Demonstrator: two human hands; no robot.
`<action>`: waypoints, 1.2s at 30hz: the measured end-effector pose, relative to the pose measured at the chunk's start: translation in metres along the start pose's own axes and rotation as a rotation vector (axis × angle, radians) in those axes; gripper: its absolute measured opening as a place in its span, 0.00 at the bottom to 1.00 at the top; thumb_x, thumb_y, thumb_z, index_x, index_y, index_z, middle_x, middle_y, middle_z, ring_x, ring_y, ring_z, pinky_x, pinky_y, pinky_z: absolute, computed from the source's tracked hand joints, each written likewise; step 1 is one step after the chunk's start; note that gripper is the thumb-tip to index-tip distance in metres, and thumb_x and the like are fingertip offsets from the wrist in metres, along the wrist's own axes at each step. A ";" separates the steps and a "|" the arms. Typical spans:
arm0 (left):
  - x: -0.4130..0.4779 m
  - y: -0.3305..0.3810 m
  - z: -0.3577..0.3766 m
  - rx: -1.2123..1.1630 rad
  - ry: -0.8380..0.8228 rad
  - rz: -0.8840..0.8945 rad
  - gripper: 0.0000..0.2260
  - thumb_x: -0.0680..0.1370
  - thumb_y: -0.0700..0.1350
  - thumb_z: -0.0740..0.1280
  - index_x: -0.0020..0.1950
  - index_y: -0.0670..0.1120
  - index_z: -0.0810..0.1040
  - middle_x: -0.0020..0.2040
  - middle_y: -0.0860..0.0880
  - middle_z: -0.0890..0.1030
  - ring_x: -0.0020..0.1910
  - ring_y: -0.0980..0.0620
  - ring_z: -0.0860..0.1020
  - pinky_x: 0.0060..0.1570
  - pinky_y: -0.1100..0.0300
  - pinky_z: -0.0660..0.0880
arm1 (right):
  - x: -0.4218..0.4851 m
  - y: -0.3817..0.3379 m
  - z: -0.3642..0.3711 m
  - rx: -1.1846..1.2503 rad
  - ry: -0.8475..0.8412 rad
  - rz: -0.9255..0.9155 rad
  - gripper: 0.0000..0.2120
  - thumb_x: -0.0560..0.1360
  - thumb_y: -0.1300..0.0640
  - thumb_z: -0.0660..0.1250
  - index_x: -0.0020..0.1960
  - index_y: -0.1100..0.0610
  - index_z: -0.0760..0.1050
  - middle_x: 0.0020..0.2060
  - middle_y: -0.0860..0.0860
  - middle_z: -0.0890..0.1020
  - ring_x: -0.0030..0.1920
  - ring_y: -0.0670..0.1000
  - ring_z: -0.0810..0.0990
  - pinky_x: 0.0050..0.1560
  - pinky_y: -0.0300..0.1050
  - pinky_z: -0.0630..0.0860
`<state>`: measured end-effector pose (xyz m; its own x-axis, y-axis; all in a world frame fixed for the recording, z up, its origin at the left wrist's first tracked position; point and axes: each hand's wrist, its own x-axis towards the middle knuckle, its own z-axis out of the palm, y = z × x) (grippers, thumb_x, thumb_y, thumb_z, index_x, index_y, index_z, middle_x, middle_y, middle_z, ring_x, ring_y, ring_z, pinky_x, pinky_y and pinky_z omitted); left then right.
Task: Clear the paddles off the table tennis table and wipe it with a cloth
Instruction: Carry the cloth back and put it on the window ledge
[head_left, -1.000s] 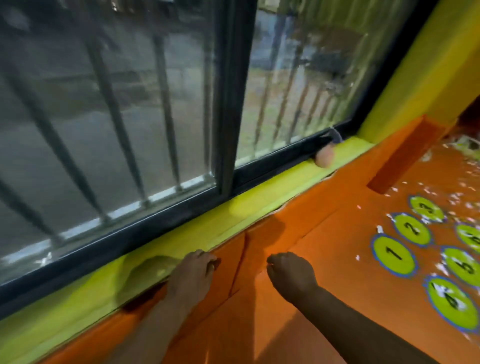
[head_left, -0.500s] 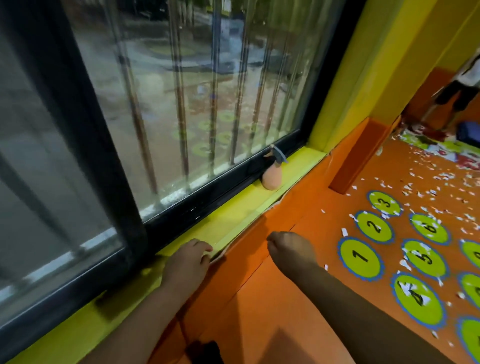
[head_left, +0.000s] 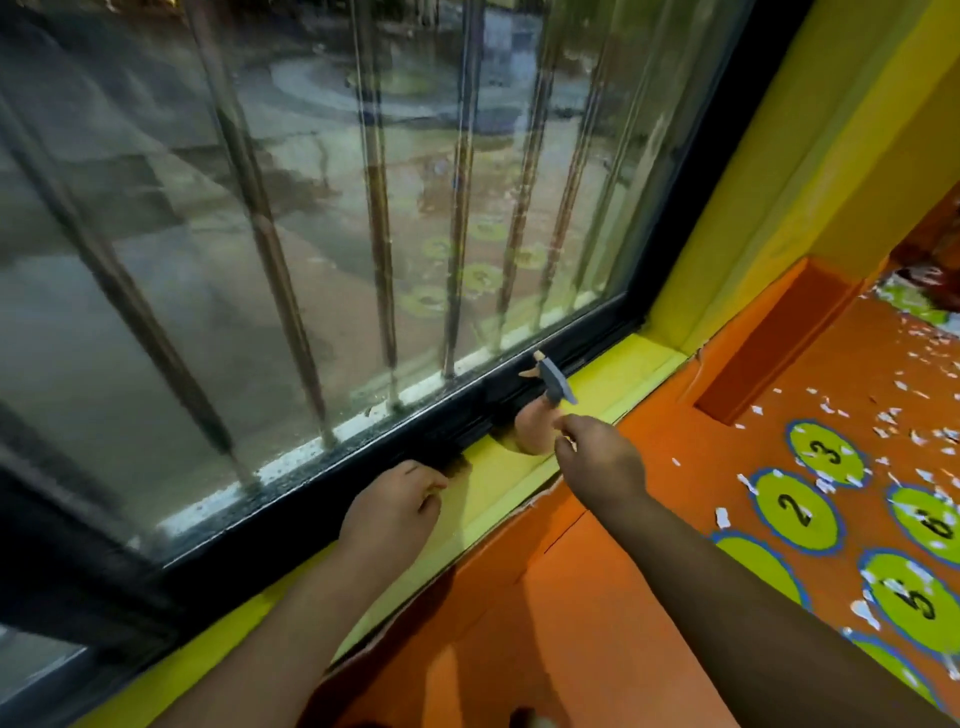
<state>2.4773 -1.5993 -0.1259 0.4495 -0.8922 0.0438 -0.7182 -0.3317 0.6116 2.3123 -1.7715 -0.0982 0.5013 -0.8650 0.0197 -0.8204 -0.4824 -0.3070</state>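
Observation:
No table tennis table, paddle or cloth is in view. A peach spray bottle (head_left: 535, 428) with a grey-blue trigger stands upright on the yellow window sill (head_left: 608, 376), against the black window frame. My right hand (head_left: 597, 462) reaches to it, fingertips at the bottle's right side just below the trigger, not closed round it. My left hand (head_left: 395, 512) rests on the sill to the bottle's left with its fingers curled under, holding nothing.
A barred window (head_left: 311, 234) fills the upper left. Below the sill runs an orange wall panel (head_left: 519, 623). The orange floor (head_left: 727, 467) at right has numbered green circles (head_left: 797, 512) and scattered white paper scraps. A yellow pillar (head_left: 810, 182) stands at right.
I have moved right along the sill. My right hand has gone from a fist over the orange panel up to the spray bottle. My left hand slid right along the sill.

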 end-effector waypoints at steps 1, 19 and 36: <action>0.006 0.003 0.005 0.007 0.017 -0.020 0.10 0.79 0.44 0.62 0.57 0.53 0.78 0.52 0.60 0.74 0.52 0.59 0.74 0.51 0.65 0.72 | 0.015 0.007 0.003 0.014 0.022 -0.019 0.14 0.80 0.55 0.59 0.65 0.52 0.74 0.58 0.53 0.79 0.55 0.56 0.77 0.45 0.47 0.74; -0.052 0.041 0.064 -0.041 0.292 -0.601 0.10 0.79 0.46 0.62 0.59 0.53 0.77 0.56 0.58 0.76 0.51 0.60 0.74 0.47 0.66 0.71 | 0.094 0.028 0.040 0.347 -0.062 -0.320 0.06 0.79 0.57 0.62 0.48 0.60 0.73 0.44 0.54 0.72 0.37 0.52 0.70 0.33 0.45 0.61; -0.380 -0.071 -0.057 -0.067 0.567 -0.920 0.10 0.79 0.46 0.63 0.58 0.55 0.77 0.56 0.55 0.78 0.51 0.55 0.77 0.46 0.61 0.72 | -0.219 -0.237 0.103 0.457 -0.397 -0.910 0.04 0.77 0.60 0.66 0.46 0.53 0.73 0.40 0.47 0.73 0.39 0.50 0.71 0.36 0.42 0.59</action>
<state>2.3882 -1.2192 -0.1408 0.9939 -0.0324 -0.1052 0.0425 -0.7688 0.6381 2.4251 -1.4539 -0.1279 0.9887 -0.0647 0.1352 0.0410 -0.7511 -0.6589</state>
